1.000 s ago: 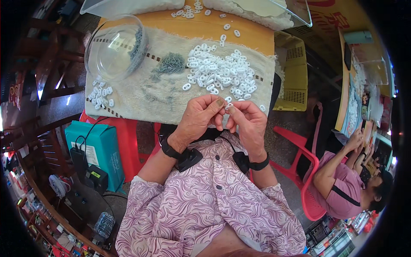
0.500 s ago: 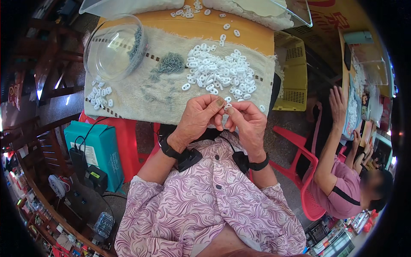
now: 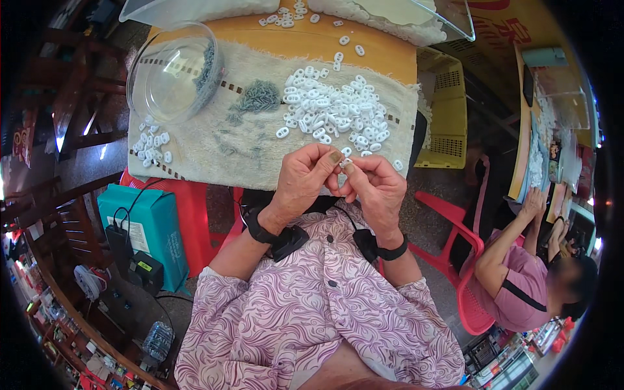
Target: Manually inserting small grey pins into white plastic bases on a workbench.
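My left hand and my right hand meet at the near edge of a small table, fingertips pinched together on one small white plastic piece. Just beyond them a heap of white oval pieces lies on a beige towel. A small grey-green pile of tiny parts sits left of the heap. A smaller cluster of white pieces lies at the towel's left edge. Both wrists wear black bands.
A clear plastic bowl stands at the table's far left. A red stool and a teal box with a black charger stand to my left. A yellow crate is right of the table. Another person in pink sits at right.
My hands stay together on the white piece with only slight finger movement. The person at right has lowered a raised arm back to their own table.
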Motion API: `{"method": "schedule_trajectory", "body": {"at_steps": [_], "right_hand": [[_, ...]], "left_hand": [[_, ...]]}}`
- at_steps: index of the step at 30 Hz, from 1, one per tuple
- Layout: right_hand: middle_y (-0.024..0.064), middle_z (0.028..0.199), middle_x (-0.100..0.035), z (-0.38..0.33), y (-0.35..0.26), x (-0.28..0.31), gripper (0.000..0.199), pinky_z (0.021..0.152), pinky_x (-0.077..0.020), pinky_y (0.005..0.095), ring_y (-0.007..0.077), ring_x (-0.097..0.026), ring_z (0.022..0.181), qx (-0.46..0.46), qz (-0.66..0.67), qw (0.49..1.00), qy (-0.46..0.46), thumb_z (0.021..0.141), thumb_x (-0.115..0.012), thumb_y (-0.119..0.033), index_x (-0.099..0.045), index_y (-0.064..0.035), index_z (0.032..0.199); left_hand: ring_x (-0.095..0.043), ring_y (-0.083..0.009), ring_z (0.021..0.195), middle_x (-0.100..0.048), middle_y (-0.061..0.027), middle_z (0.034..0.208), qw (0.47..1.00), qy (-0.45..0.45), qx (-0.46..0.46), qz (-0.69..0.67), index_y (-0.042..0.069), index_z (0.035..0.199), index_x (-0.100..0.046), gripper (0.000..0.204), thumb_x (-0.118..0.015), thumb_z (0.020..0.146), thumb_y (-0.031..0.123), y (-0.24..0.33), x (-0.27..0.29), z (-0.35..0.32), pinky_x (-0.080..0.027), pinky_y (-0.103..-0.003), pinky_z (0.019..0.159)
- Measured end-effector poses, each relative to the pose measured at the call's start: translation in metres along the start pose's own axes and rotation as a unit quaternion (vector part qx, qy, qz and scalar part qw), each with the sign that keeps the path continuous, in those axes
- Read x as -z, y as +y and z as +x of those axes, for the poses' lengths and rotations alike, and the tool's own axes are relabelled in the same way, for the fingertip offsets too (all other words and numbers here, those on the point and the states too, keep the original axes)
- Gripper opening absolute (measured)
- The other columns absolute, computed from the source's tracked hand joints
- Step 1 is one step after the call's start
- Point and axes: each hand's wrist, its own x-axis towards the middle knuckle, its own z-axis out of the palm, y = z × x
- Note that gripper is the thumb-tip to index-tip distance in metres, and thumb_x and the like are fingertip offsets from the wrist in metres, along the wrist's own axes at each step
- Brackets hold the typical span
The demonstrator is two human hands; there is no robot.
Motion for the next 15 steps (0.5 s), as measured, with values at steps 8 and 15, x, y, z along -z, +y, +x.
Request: {"method": "schedule_trajectory", "body": {"at_steps": [8,15], "right_hand": [[0.006,0.072,-0.064,-0.001,-0.003,-0.005,0.006,0.047,-0.0495,0.0171,0.0069,-0.061,0.059,0.019,-0.04,0.999,0.009,0.088,-0.059,0.001,-0.059,0.0039,0.093],[0.0068,0.073,-0.064,-0.001,-0.005,-0.01,0.004,0.048,-0.0499,0.0176,0.0067,-0.061,0.059,0.04,-0.057,0.997,0.036,0.088,-0.059,0.0,-0.059,0.0045,0.09]], "left_hand": [[-0.054,-0.0052,0.059,-0.06,-0.0021,0.073,0.995,0.019,-0.05,0.084,-0.002,0.091,-0.061,0.016,-0.057,0.094,0.013,-0.002,-0.003,-0.003,-0.044,-0.019,0.052],[-0.054,-0.0049,0.061,-0.062,-0.0015,0.076,0.99,0.053,-0.079,0.104,-0.002,0.093,-0.062,0.015,-0.057,0.094,0.012,-0.004,-0.01,-0.003,-0.045,-0.019,0.054]]}}
